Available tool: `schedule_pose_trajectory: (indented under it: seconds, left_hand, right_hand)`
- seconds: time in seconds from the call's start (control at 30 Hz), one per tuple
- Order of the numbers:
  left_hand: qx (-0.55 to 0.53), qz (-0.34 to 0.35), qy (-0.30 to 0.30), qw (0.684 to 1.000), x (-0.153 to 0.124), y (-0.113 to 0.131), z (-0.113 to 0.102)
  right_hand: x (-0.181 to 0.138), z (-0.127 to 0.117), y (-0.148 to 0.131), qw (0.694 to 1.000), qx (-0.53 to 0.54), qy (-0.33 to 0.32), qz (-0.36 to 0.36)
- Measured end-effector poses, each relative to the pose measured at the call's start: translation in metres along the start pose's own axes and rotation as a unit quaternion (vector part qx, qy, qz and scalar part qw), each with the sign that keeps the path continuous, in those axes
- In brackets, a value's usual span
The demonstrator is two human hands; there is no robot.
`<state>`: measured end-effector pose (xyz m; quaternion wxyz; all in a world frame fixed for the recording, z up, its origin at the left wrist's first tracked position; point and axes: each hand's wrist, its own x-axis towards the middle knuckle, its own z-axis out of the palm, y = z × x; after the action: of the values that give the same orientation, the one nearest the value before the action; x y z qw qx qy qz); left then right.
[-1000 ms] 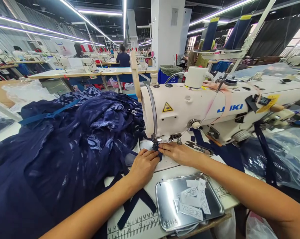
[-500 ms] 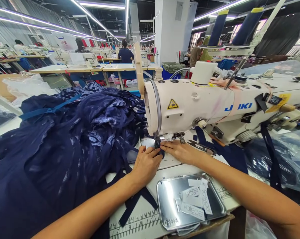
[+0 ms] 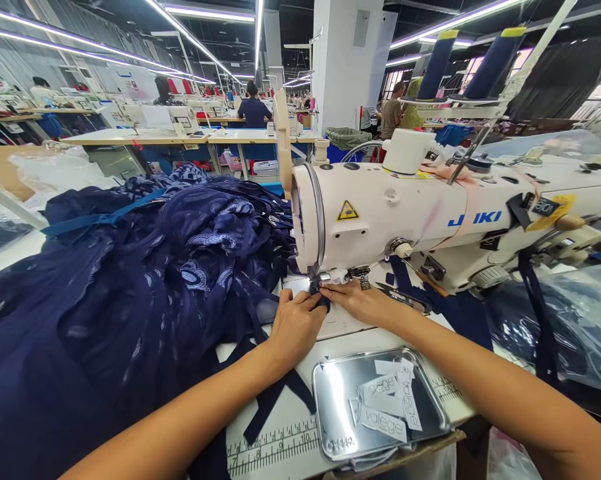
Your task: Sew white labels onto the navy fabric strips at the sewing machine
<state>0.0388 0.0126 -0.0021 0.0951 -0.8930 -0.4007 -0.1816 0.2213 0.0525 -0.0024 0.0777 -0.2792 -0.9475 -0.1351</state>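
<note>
A white sewing machine (image 3: 360,213) reaches in from the right, its presser foot (image 3: 314,285) down at the left end. Just in front of the foot, my left hand (image 3: 296,328) has its fingers bent and closed on a narrow piece of navy fabric (image 3: 323,304). From the other side my right hand (image 3: 363,304) presses its fingers together on the same piece, fingertips close beside the foot. Most of the piece is hidden under my fingers. Navy strips (image 3: 273,407) trail below my left wrist. To the left lies a big heap of navy printed garments (image 3: 180,267).
A shiny metal tray (image 3: 340,380) with several white "valege" labels (image 3: 383,421) sits at the front edge, over a printed ruler scale (image 3: 275,450). Thread snips (image 3: 405,299) lie behind my right wrist. Navy thread cones (image 3: 438,65) stand above. Clear plastic bags (image 3: 580,320) are at right.
The view has shifted slightly. Both hands stay at the presser foot with hardly any movement, and the loose strip below my left wrist has slid up a little.
</note>
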Motion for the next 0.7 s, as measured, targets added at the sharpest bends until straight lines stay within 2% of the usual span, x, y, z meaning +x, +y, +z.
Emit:
schedule_pose_trajectory:
  seconds: [0.37, 0.6, 0.7]
  left_hand:
    - [0.015, 0.009, 0.027, 0.999, 0.003, -0.003, 0.003]
    - [0.041, 0.030, 0.078, 0.996, -0.002, -0.001, 0.001]
    - [0.056, 0.020, 0.061, 0.996, -0.010, -0.002, -0.004]
  right_hand:
    - [0.001, 0.004, 0.001, 0.998, 0.034, 0.027, 0.035]
    - [0.004, 0.000, 0.001, 0.999, 0.016, 0.015, 0.024]
    - [0.004, -0.003, 0.003, 0.999, 0.031, 0.030, 0.025]
